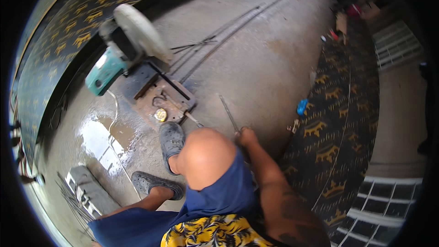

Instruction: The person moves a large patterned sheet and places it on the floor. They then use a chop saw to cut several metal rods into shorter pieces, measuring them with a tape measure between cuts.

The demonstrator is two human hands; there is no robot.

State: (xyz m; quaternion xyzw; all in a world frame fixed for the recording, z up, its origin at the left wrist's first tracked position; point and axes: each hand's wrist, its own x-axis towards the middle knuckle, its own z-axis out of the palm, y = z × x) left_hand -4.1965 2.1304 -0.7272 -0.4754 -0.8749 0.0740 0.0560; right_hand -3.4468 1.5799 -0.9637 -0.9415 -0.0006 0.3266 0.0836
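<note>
rod [228,112], thin and grey, points away over the concrete floor [274,73], to the right of the cut-off saw [142,39]. held by one end, it could tip or slip if the grip loosens, perhaps knocking the raised knee [206,160]. the saw's pale cord [116,110] runs past a puddle [103,142], so damp or a snagged foot might cause trouble. the right hand [247,137] looks curled around the rod's near end, fingers partly hidden; the left hand lies out of sight.

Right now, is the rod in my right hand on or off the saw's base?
Off: floor shows between the rod, held in your right hand, and the saw's base.
</note>
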